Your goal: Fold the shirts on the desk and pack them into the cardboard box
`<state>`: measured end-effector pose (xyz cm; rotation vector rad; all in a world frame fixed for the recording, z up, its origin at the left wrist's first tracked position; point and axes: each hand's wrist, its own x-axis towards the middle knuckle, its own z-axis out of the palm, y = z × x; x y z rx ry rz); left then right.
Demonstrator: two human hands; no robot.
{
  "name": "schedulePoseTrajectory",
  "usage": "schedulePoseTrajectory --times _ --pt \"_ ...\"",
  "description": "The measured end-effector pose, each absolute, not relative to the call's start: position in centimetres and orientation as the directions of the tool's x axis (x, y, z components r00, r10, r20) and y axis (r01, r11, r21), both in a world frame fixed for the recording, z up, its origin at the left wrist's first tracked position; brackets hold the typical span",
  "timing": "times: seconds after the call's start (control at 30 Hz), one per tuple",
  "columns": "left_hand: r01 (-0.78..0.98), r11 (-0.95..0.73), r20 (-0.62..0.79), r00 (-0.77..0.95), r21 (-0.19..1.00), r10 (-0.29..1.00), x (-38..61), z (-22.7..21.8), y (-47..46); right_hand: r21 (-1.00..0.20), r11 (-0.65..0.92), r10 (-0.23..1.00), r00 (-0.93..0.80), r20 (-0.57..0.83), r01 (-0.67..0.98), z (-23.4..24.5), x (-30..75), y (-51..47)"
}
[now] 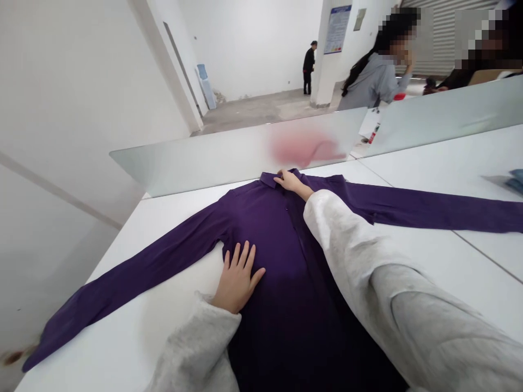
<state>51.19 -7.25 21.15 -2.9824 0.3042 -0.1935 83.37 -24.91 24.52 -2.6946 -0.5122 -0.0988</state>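
A dark purple long-sleeved shirt (281, 256) lies spread flat on the white table (134, 332), collar away from me and both sleeves stretched out to the sides. My left hand (237, 277) rests flat on the shirt's left side below the armpit, fingers spread. My right hand (289, 181) reaches across the shirt to the collar, fingers curled on the collar fabric. Both arms wear light grey sleeves.
A frosted glass divider (229, 158) runs along the table's far edge. Behind it a person in a grey hoodie (373, 76) sits, and another person stands far back (308, 66). A bluish object (515, 179) lies at the right edge.
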Motion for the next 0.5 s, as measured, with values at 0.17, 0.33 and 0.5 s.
schedulePoseTrajectory --times 0.17,0.33,0.5 --pt "-0.199 -0.961 0.123 0.967 -0.191 -0.225 51.5 20.6 -6.8 -0.273 -0.761 0.596 0.801 0.066 0.589 28.1 82.3 -34.1" --pt "-0.2 -0.952 0.123 0.965 -0.231 -0.233 51.7 20.5 -6.7 -0.037 -0.962 0.268 0.963 0.028 0.269 28.4 78.8 -51.5" --pt "-0.224 -0.946 0.09 0.964 -0.236 -0.251 52.0 20.2 -6.2 0.117 -0.967 -0.202 0.963 0.181 -0.225 24.3 70.8 -66.7"
